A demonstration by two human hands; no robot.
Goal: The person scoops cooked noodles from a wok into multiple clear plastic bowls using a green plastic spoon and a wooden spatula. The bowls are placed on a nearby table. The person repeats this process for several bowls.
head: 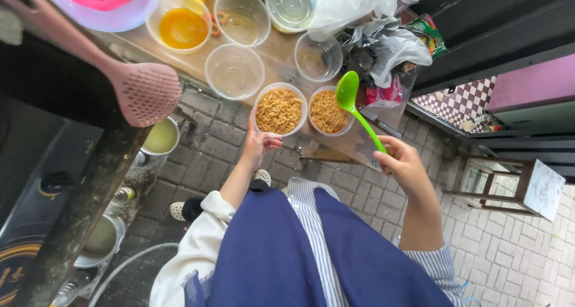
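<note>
Outdoor paving of grey brick under a narrow wooden table [281, 58].

Landmark: clear round plastic tub of orange-brown noodles [279, 110] at the table's near edge, steadied at its rim by the left hand [259, 144], fingers closed on it.

Second noodle tub [328, 112]: just right of the landmark.

Green plastic ladle [352, 99]: bowl poised over that second tub, handle gripped in the right hand [402, 162].

Empty clear tubs: three behind the landmark.

Tub of orange liquid [182, 27]: one, behind and left.

Pink slotted spoon [145, 93]: one, left.
</note>
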